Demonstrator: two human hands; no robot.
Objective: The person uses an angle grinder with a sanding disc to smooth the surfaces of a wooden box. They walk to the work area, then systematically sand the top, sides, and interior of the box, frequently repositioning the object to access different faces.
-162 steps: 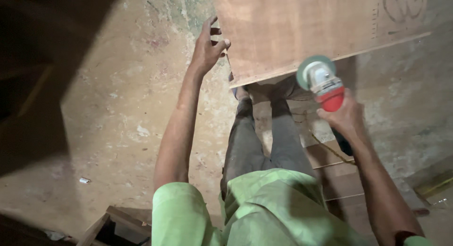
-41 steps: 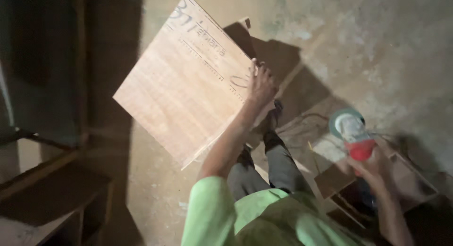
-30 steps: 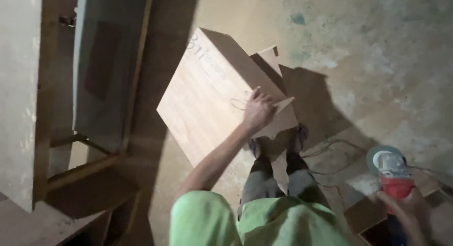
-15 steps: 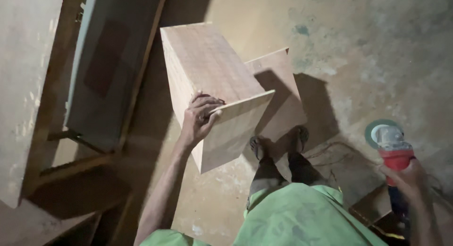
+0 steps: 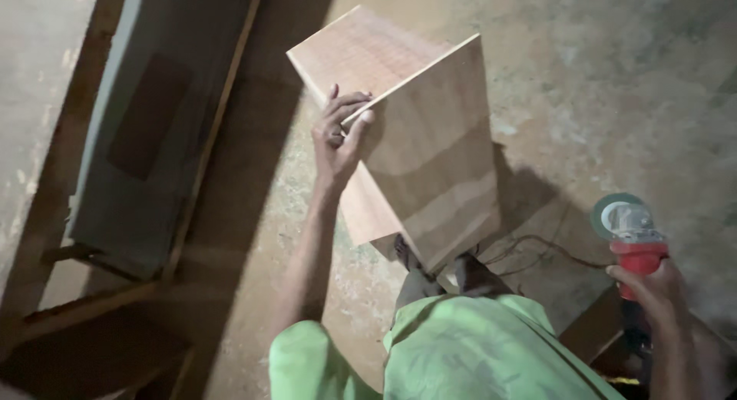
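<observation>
My left hand (image 5: 338, 135) grips the upper edge of a brown plywood board (image 5: 434, 158), thumb on the near face and fingers behind it. The board is lifted off the floor and tilted, its lower corner hanging just above my feet (image 5: 407, 256). A second plywood face (image 5: 357, 51) shows behind the held edge; whether it is a separate sheet I cannot tell. My right hand (image 5: 652, 289) holds a red angle grinder (image 5: 633, 235) by its body at the right, its green-guarded disc facing up, apart from the board.
A grinder cable (image 5: 537, 246) runs across the concrete floor (image 5: 629, 77) near my feet. A grey panel in a wooden frame (image 5: 130, 131) leans along the left side. Wood pieces (image 5: 591, 335) lie by my right leg.
My left hand has turned and raised the plywood, so its smooth face points toward me. The view shifted slightly. The grinder stays in my right hand at about the same place.
</observation>
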